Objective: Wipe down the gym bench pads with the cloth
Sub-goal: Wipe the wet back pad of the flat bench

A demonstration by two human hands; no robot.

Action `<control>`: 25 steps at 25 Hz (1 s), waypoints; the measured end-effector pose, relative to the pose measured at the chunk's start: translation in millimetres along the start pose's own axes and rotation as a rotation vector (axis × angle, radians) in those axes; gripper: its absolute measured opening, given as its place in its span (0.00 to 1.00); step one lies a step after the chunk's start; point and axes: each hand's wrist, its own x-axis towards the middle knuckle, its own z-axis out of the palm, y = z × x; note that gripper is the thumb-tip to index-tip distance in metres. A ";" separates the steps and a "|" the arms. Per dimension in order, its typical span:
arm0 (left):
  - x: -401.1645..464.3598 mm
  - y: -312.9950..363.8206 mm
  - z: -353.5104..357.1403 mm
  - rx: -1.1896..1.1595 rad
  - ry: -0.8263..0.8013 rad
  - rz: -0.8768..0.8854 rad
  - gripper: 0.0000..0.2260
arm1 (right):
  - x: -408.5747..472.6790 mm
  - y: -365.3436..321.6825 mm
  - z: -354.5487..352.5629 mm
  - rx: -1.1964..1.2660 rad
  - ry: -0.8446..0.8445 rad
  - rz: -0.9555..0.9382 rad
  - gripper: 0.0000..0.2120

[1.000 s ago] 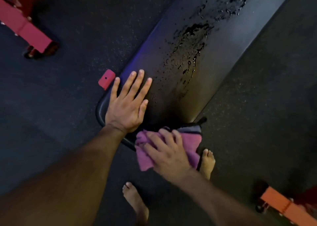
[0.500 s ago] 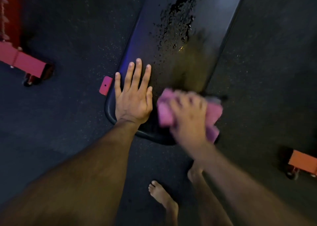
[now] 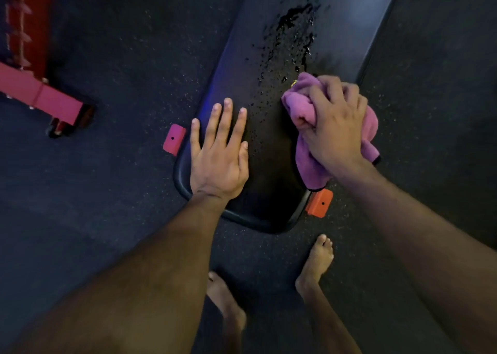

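Right hand [image 3: 334,127] grips purple cloth [image 3: 304,106] on wet bench pad [image 3: 271,149]; left hand [image 3: 219,152] flat.

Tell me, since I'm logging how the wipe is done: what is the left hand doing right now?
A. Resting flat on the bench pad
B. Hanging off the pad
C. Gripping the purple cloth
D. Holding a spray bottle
A: the left hand lies palm-down with straight fingers on the black bench pad, while the right hand grips the purple cloth.

Bench pad [image 3: 271,144] cut off above.
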 end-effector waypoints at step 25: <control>161.1 -47.2 -36.5 0.027 -0.209 0.801 0.26 | -127.7 -154.3 44.7 -0.056 -0.110 -0.081 0.31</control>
